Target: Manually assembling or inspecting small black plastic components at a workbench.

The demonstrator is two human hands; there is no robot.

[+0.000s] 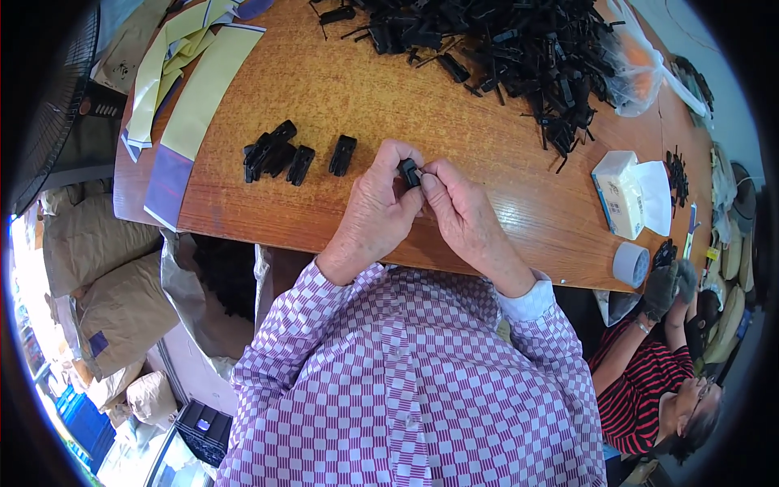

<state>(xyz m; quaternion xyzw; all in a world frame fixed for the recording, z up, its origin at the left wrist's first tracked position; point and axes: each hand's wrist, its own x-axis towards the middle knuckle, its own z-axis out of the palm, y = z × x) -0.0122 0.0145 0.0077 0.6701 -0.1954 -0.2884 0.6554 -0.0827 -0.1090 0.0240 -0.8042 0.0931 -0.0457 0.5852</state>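
Near the table's front edge, my left hand (380,195) pinches a small black plastic part (411,172) between thumb and fingers. My right hand (459,207) meets it there, thumb and forefinger pressed together at the part's right side. A small light-coloured spot shows at those fingertips, too small to name. To the left of my hands lies a single black part (342,155) of similar look. Farther left, several more black parts (274,152) sit in a small cluster.
A large heap of black plastic parts (495,40) covers the far side. Yellow paper strips (213,89) lie at left. At right stand a tissue box (621,195), a white roll (630,264) and a plastic bag (637,69). A gloved co-worker (649,365) sits at lower right.
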